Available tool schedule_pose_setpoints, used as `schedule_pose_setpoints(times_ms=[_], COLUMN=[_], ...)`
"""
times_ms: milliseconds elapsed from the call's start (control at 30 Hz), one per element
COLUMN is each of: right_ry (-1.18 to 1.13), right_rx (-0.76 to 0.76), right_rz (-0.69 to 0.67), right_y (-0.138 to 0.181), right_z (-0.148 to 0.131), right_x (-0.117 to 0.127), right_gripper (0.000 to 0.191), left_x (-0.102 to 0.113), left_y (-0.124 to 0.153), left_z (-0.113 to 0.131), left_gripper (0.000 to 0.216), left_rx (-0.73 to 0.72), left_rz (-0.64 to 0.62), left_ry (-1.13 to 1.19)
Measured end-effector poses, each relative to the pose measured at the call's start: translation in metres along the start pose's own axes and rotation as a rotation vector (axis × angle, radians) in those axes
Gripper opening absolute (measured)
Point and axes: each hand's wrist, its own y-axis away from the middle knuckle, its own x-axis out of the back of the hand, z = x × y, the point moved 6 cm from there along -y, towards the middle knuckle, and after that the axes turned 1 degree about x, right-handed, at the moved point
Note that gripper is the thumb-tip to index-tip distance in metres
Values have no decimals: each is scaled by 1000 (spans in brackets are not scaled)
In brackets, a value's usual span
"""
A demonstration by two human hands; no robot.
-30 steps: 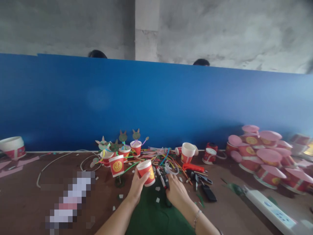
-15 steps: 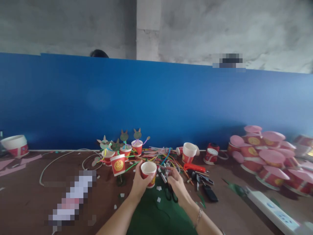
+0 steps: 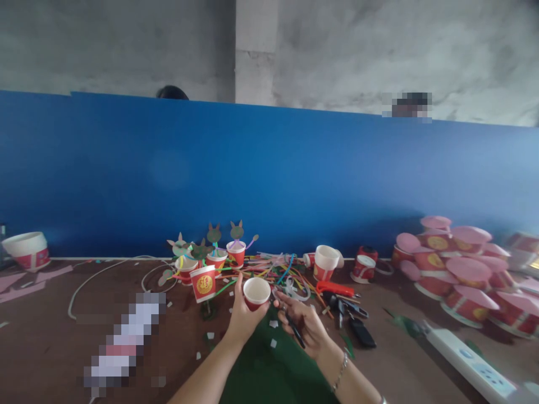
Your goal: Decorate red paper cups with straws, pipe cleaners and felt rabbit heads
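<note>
My left hand point(image 3: 244, 318) is wrapped around a red and white paper cup point(image 3: 256, 291), its open mouth tilted towards me. Just right of the cup, my right hand point(image 3: 306, 322) is closed on black-handled scissors point(image 3: 296, 331), seen nearly edge-on with the tips pointing towards the cup. Fingers cover part of them. Beyond my left hand stand several red cups with paper cat heads on coloured pipe cleaners, one a cup with a gold emblem point(image 3: 204, 284). Loose coloured pipe cleaners point(image 3: 269, 261) lie behind the held cup.
To the right lie a red-orange tool point(image 3: 336, 288), keys with a black fob point(image 3: 362, 332) and a white power strip point(image 3: 471, 359). Pink-topped cups point(image 3: 467, 272) are piled at far right. A blue partition point(image 3: 269, 174) closes the back. Paper scraps point(image 3: 273, 343) dot the green mat point(image 3: 273, 376).
The scissors, lying on the mat under my right hand before, are now lifted in it. My right hand has turned palm-up. The cup in my left hand has tipped slightly.
</note>
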Motion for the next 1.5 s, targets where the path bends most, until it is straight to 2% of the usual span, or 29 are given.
schedule_pose_setpoints(times_ms=[133,333,500,667,867,1067,1267,1500], right_ry=[-40,-54,-82,-30,30,61,138,298], right_rx=[0,19,8,8,-8,-26,-34,-62], right_rz=[-24,-65,-161,-236,-225,-215,-187,-190], right_y=[0,1,-1,2,3,3,4,-4], right_z=[6,5,7,7,12,11,11,18], right_x=[1,6,6,-5,-8,-3,-4,3], right_gripper=[51,53,63,69,76,66,62,71], left_x=[0,4,12,15,14,11,12,10], left_y=[1,-1,-6,-11,-12,-12,-10,-8], left_z=[3,1,-9,-21,-23,-24,-19,-10], left_gripper=[94,76,64,73,83,83,78,82], left_rx=[-4,-13,79,132,46,5,-26,-57], left_rz=[5,49,89,76,51,29,67,69], left_ry=[-5,11,89,157,156,118,97,49])
